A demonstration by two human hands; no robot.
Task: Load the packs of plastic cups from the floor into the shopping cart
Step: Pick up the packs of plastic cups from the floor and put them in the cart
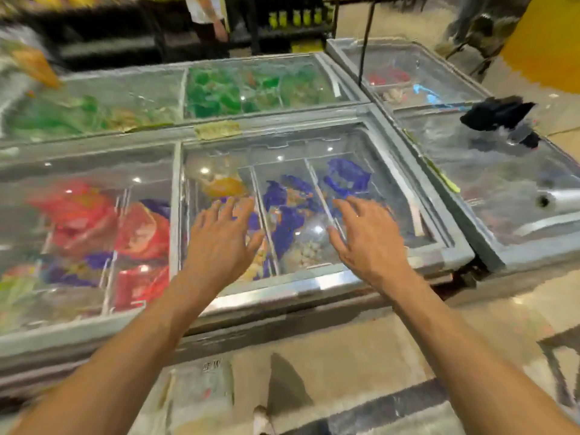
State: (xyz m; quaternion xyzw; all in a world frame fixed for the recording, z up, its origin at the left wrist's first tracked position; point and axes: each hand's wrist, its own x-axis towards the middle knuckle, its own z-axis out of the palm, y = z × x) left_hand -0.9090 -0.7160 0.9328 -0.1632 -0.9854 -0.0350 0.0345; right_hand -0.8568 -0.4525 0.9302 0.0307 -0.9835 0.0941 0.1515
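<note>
Motion smears my whole view. The bags point(292, 211) under the freezer point(314, 285) glass are only patches of colour, and I can read none of them. A clear pack point(201, 394) on the floor is too blurred for me to read its label or see what it holds. I can't identify the dark thing point(499, 116) on the neighbouring freezer point(489, 246). The top edge cuts off a standing person point(205, 17) above the waist. The right edge cuts off a dark frame point(561, 381). I can't tell whether my left hand point(219, 240) and right hand point(370, 237) touch the glass.
</note>
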